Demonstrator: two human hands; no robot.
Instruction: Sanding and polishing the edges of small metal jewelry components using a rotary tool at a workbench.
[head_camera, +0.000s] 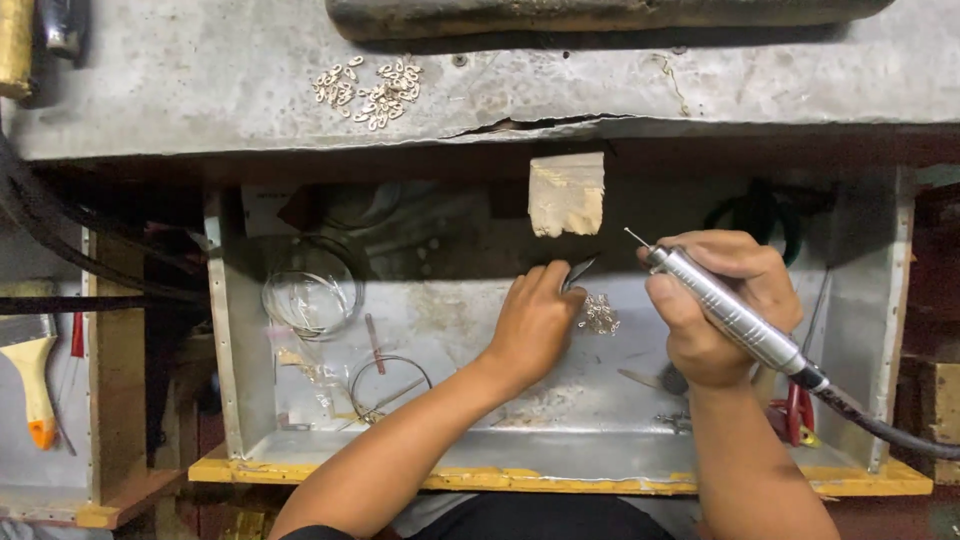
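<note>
Pinching dark slim tweezers (578, 270) in left hand (535, 320) above small silver chain cluster (600, 315); gripping silver rotary handpiece (725, 310) in right hand (725, 305), tip slanting up-left, cluster lying nearer left fingers.

**Metal, wood and worn paint**

The right hand (725, 320) grips a rotary handpiece (725, 312) of brushed, knurled metal, satin-bright — a matt black rubber hose (880, 425) trails behind the grip. Just beyond the left hand (535, 325) lies a glittering cluster of small metal pieces (600, 315). Beneath both grips, the sheet-metal tray (590, 440) looks dull and scratched, with a chipped yellow-painted edge. Above the grips, a rough pale wooden block (567, 193).
</note>
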